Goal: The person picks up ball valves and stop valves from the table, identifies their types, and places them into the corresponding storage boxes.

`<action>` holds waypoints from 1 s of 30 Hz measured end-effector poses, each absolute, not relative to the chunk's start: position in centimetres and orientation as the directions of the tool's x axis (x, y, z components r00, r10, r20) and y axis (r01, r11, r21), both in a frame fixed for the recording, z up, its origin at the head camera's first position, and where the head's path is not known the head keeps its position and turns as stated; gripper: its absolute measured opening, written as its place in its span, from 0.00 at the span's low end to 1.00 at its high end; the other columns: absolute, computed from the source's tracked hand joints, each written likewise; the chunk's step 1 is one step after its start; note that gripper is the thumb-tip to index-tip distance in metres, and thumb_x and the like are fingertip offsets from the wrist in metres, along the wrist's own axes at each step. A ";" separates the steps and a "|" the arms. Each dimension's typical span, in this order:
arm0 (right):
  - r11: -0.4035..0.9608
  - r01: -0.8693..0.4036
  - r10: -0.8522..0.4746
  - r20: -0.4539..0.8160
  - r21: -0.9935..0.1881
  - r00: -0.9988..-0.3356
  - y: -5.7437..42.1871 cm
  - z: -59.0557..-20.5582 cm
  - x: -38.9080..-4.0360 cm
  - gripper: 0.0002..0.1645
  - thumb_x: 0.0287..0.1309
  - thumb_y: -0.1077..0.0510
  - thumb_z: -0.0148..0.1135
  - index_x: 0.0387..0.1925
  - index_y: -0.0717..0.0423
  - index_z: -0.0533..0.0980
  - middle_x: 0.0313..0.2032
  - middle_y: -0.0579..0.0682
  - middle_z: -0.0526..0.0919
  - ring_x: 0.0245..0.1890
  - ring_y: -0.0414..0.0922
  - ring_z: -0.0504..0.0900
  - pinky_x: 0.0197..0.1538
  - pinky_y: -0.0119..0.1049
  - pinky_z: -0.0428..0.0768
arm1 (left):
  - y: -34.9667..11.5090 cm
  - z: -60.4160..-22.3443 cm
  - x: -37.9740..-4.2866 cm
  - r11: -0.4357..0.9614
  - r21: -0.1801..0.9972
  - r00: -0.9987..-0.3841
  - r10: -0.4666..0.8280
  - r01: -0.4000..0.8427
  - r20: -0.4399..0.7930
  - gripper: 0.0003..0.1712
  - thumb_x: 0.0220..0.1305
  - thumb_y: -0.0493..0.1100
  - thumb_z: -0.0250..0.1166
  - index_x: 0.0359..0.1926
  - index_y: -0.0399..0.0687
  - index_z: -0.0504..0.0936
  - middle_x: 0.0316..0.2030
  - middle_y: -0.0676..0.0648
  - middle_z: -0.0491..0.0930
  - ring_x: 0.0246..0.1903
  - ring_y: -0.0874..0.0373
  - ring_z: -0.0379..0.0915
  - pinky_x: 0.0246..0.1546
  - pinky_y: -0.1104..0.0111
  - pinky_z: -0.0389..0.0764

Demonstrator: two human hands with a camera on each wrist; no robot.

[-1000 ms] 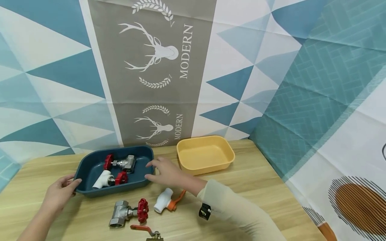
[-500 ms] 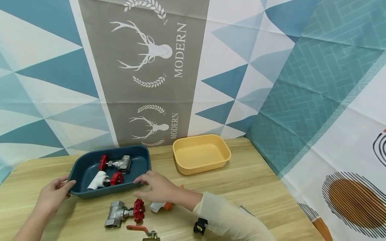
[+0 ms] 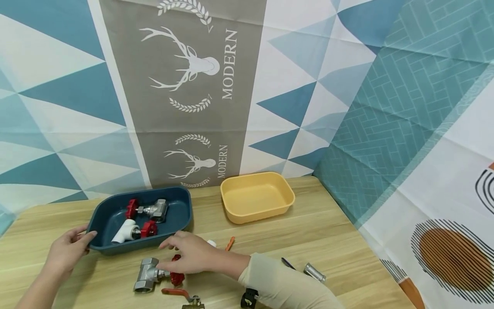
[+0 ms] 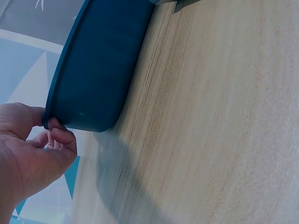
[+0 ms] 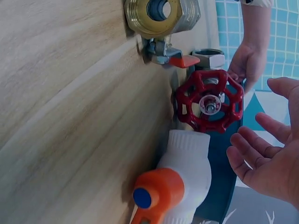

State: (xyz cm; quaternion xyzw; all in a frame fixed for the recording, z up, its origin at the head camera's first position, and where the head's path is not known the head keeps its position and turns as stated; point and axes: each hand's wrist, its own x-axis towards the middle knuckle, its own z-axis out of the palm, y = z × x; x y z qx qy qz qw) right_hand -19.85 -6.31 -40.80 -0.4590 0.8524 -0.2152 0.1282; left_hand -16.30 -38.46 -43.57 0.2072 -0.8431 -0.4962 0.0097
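My left hand pinches the left rim of a dark blue basin, thumb above and fingers beneath. Inside the basin lie a silver valve and a white valve, each with a red handwheel. In front of it, a larger silver gate valve rests on the table. Over this valve's red handwheel hovers my right hand, fingers spread and holding nothing. A white ball valve with an orange handle lies beside the wheel, mostly hidden under the right arm in the head view.
A brass valve with a red lever lies at the near edge of the head view. The yellow basin stands at the back. Right of the sleeve are a silver cylindrical piece and a thin dark item.
My right hand has moved from the blue basin's right end toward the front and left, over the larger gate valve. The left hand keeps its pinch on the rim.
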 end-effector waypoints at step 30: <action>0.528 -0.741 -0.836 -0.099 -0.416 -0.540 -8.6 -42.0 -19.3 0.29 0.56 0.33 0.56 0.58 0.31 0.69 0.51 0.33 0.73 0.46 0.27 0.70 0.43 0.17 0.68 | -38.5 -43.6 -16.2 0.417 0.834 -0.905 -0.372 -0.360 -0.204 0.38 0.70 0.52 0.46 0.66 0.23 0.52 0.30 0.60 0.71 0.25 0.71 0.69 0.29 0.74 0.78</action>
